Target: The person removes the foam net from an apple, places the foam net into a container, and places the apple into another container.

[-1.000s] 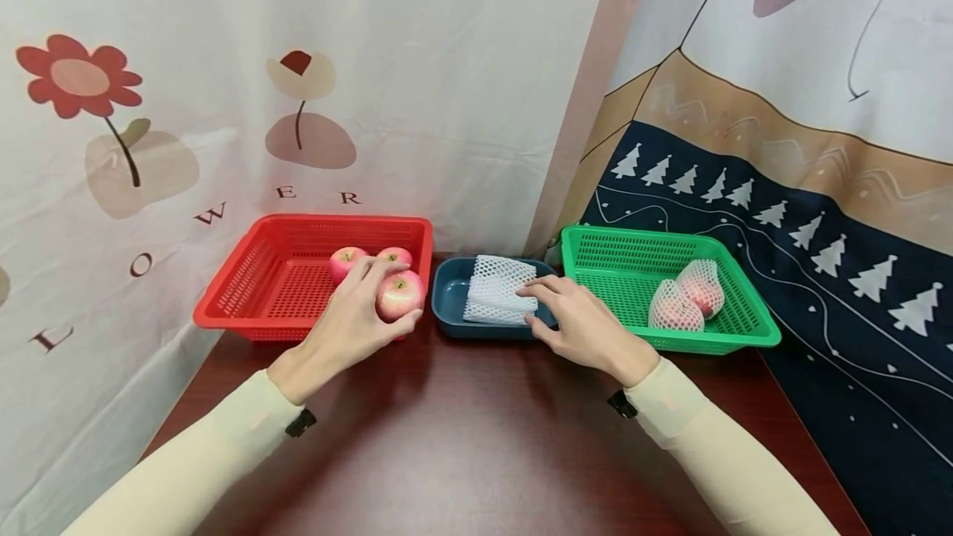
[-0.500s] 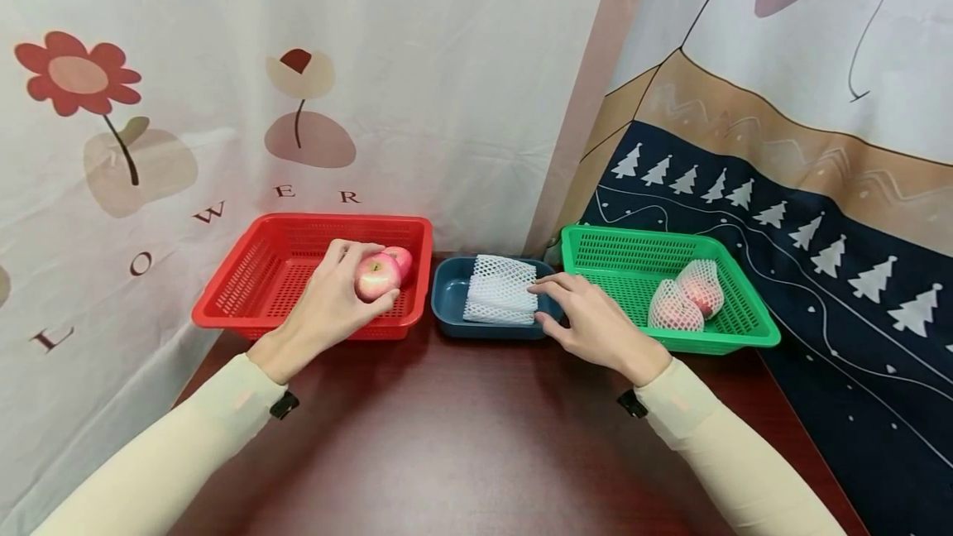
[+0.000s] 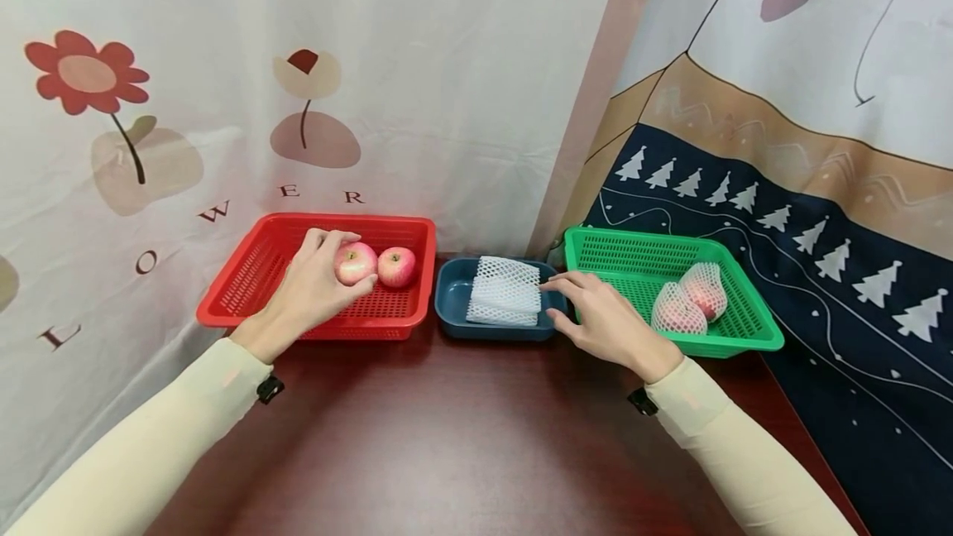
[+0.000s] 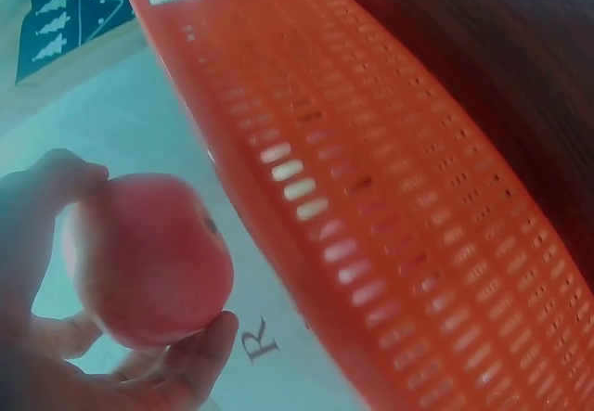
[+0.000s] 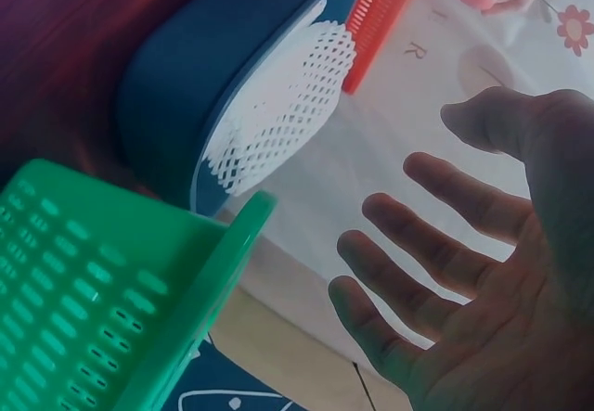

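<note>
My left hand (image 3: 301,284) grips a pinkish-red apple (image 3: 354,265) over the red basket (image 3: 246,271); in the left wrist view, thumb and fingers curl round the apple, which shows beyond the basket's rim. Another apple (image 3: 397,267) sits in that basket, just right of the held one. Fingers spread and holding nothing, my right hand (image 3: 606,325) hovers at the right end of a dark blue tray (image 3: 451,304). White foam net sleeves (image 3: 505,292) lie flat in the tray, left of its fingertips. The right wrist view shows its fingers (image 5: 445,244) apart from the net sleeves.
A green basket (image 3: 618,238) stands on the right, holding two apples in foam nets (image 3: 679,309). All three containers line the back of the dark red-brown table (image 3: 462,437). A printed curtain (image 3: 476,89) hangs close behind them.
My left hand has moved left with the apple, from the basket's right front corner to over its middle. The right hand has drawn slightly right, away from the net sleeves.
</note>
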Demonstrator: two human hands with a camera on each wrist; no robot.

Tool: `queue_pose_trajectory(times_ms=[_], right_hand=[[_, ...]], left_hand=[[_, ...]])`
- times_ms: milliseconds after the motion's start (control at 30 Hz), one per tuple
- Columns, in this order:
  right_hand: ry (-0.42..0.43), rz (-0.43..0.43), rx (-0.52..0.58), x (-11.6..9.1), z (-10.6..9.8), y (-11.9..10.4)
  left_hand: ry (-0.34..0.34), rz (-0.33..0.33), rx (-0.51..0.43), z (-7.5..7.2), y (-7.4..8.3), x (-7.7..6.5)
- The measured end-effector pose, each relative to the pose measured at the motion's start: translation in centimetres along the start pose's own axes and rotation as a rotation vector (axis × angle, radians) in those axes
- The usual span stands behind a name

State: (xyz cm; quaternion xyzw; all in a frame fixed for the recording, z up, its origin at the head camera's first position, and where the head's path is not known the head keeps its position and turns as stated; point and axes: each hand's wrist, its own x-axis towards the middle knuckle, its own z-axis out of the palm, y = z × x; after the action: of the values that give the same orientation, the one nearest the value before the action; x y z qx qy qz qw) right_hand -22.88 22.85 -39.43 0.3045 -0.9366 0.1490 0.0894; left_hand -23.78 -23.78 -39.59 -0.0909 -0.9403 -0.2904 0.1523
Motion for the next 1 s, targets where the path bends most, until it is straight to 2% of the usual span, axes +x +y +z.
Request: queue_pose_trajectory(times_ms=[267,600,1000], right_hand=[[0.002,0.018,0.003,-0.1,-0.4,0.6],[0.015,0.038,-0.013,-0.1,-0.7,1.7],[0.022,0.049,-0.023,-0.3,-1.1,3.4]], left_hand=[[-0.042,-0.083,0.029,-0.9,-1.6,1.3],[-0.140,-0.168,0.075,-2.0,-4.0,3.2],[-0.244,-0.179,0.161,-3.0,-6.1,5.0]])
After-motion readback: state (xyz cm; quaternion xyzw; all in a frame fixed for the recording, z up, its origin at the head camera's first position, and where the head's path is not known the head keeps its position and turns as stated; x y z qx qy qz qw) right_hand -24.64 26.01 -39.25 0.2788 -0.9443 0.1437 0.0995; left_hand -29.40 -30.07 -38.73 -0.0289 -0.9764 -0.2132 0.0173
